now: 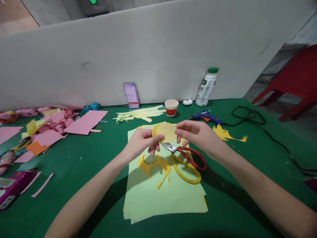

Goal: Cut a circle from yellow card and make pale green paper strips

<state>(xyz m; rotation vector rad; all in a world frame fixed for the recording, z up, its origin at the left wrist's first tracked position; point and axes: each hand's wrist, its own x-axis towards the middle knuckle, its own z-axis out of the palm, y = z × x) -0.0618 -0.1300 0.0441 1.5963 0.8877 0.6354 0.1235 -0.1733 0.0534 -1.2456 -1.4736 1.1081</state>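
Observation:
Between my two hands is a round yellow paper piece [167, 131], which looks like a paler disc over a deeper yellow one. My left hand [146, 140] pinches its left edge, thumb on top. At its right edge, the thumb and fingers of my right hand [189, 131] close on the paper. Just below lie scissors [172, 148] with one red and one yellow handle, their blade tips hidden by the hands and paper. Yellow paper offcuts [156, 165] with curved cuts rest on a stack of pale green sheets [163, 205].
Behind stand a paper cup [171, 108], a white bottle [207, 86] and a propped phone [131, 95]. A blue glue gun [206, 116] with a black cord lies at right, near yellow scraps [226, 133]. Pale paper strips [141, 114] lie behind the stack; pink paper [85, 122] covers the left.

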